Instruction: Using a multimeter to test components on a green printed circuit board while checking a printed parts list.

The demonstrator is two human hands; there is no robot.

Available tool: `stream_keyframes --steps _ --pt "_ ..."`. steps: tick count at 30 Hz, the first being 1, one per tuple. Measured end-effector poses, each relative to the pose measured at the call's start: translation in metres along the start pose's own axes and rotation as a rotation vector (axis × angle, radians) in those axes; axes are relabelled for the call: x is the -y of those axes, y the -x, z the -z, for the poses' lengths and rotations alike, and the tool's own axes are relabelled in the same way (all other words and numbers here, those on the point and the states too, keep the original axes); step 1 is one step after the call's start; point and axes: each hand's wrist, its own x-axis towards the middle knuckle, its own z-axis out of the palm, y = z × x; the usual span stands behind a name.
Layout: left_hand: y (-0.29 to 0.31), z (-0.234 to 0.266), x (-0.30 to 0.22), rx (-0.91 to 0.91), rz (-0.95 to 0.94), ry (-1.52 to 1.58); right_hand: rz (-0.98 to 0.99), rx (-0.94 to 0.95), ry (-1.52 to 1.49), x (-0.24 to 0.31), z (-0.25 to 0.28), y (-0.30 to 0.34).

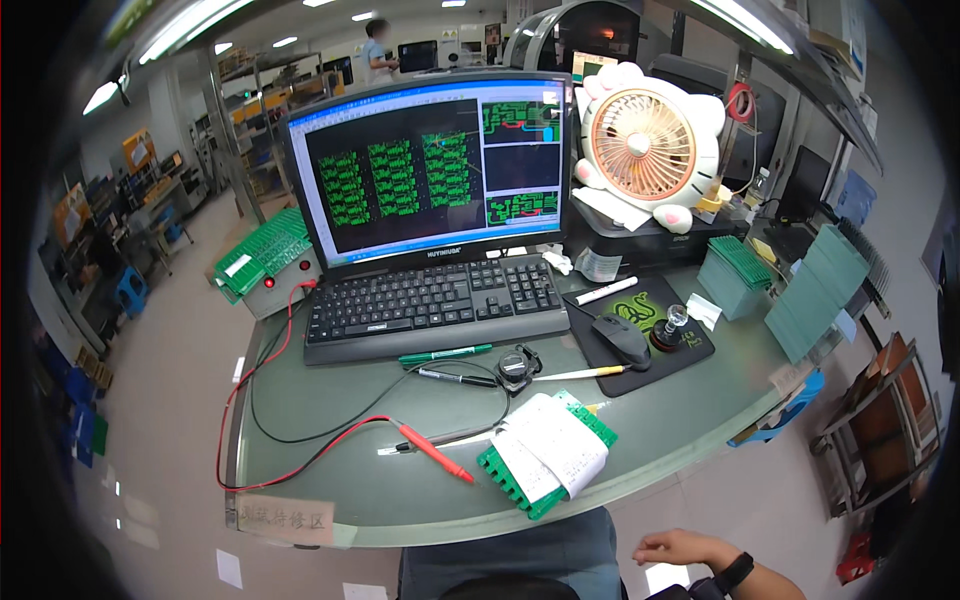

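Off the front edge of the bench, low on the right, my right hand (pixel 672 547) hangs in the air with its fingers loosely stretched out and nothing in it. My left hand does not show. Nearest to the right hand is a stack of green circuit boards (pixel 512 482) on the bench, with a handwritten white paper (pixel 555 443) lying over it. A red test probe (pixel 437 455) lies left of the boards, its cable running to a box at the left. The black keyboard (pixel 430 303) sits below a monitor (pixel 400 165) showing green board layouts.
A mouse (pixel 622 340) and a small dark-based stamp (pixel 670 328) rest on a black mat. Pens (pixel 445 354) and a round black loupe-like item (pixel 517 367) lie before the keyboard. A fan (pixel 640 145) stands behind; more boards (pixel 262 250) are stacked left. A person stands far back.
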Motion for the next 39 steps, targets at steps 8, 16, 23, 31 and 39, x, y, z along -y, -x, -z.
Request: stream_keyframes --steps 8,16,23,31,39 --pt "0.031 0.177 -0.163 0.111 -0.716 0.721 0.704 -0.174 -0.438 0.154 0.028 0.022" --pt "0.022 0.180 -0.284 0.613 -0.857 1.287 0.760 -0.771 -0.502 0.184 0.080 -0.041" --pt "0.019 0.184 -0.314 0.667 -0.785 1.460 0.637 -0.397 -0.534 0.183 0.100 -0.078" --pt "0.023 0.171 -0.279 1.028 -0.525 1.467 0.559 -0.431 -0.378 0.189 0.073 -0.063" --pt "0.037 0.137 -0.291 0.905 -0.572 1.786 0.548 -0.358 -0.403 0.203 0.049 -0.047"
